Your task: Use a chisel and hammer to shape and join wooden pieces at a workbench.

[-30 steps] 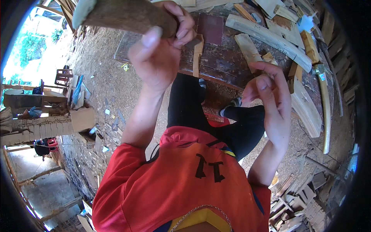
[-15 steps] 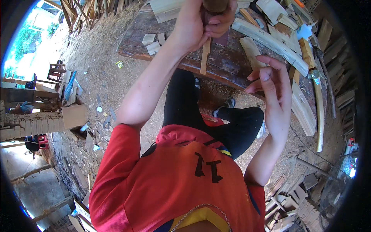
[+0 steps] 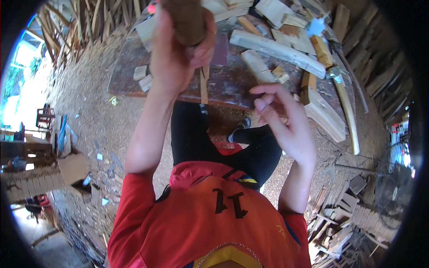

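My left hand (image 3: pixel 172 67) grips a thick brown wooden piece (image 3: pixel 183 18), blurred, which points away from me over the work table (image 3: pixel 125 80) and runs out of the top of the picture. My right hand (image 3: pixel 286 120) hangs at the table's near edge, fingers loosely bent and apart, holding nothing visible. Just beyond it lie a pale short block (image 3: pixel 254 64) and a long pale curved piece (image 3: pixel 281 53). A thin wooden strip (image 3: pixel 204 87) lies below my left hand, reaching the near edge.
On the table's right are a yellowish block (image 3: pixel 321 49), a long stick (image 3: pixel 346 111) and a white bottle (image 3: pixel 316 27). Small blocks (image 3: pixel 140 72) sit at left. Scrap wood (image 3: pixel 339 214) piles at lower right near a fan (image 3: pixel 393 192). Slats (image 3: pixel 67 22) lean at upper left.
The wooden piece in my left hand has swung from pointing left to pointing away from me. My right hand keeps its loose shape. The whole view has shifted somewhat.
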A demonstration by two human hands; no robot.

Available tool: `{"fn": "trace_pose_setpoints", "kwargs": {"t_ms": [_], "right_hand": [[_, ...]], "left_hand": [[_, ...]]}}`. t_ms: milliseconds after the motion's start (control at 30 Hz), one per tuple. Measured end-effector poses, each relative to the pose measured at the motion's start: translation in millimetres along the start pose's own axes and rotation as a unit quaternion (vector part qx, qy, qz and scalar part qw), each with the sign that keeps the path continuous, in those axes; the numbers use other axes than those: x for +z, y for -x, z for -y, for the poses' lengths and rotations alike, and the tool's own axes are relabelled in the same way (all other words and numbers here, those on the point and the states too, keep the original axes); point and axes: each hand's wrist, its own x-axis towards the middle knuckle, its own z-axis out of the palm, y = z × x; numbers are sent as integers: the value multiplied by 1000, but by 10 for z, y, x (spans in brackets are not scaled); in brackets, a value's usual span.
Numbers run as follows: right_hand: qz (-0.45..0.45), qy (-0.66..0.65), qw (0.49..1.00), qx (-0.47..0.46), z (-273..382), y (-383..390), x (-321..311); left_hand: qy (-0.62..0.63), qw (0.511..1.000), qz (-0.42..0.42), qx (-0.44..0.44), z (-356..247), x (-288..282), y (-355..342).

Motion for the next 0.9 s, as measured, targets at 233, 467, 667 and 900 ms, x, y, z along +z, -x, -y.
{"fn": "trace_pose_setpoints", "kwargs": {"t_ms": [233, 467, 667, 900], "right_hand": [[30, 58, 998, 1, 65, -3, 18], [41, 71, 996, -27, 34, -2, 62], [18, 45, 998, -30, 135, 53, -42], [10, -11, 999, -46, -48, 33, -78]], "left_hand": [[-68, 986, -147, 30, -23, 141, 139], [-1, 993, -113, 43, -97, 132, 162], [-5, 993, -116, 27, -44, 297, 104], [-14, 992, -110, 53, -188, 333, 161]]}}
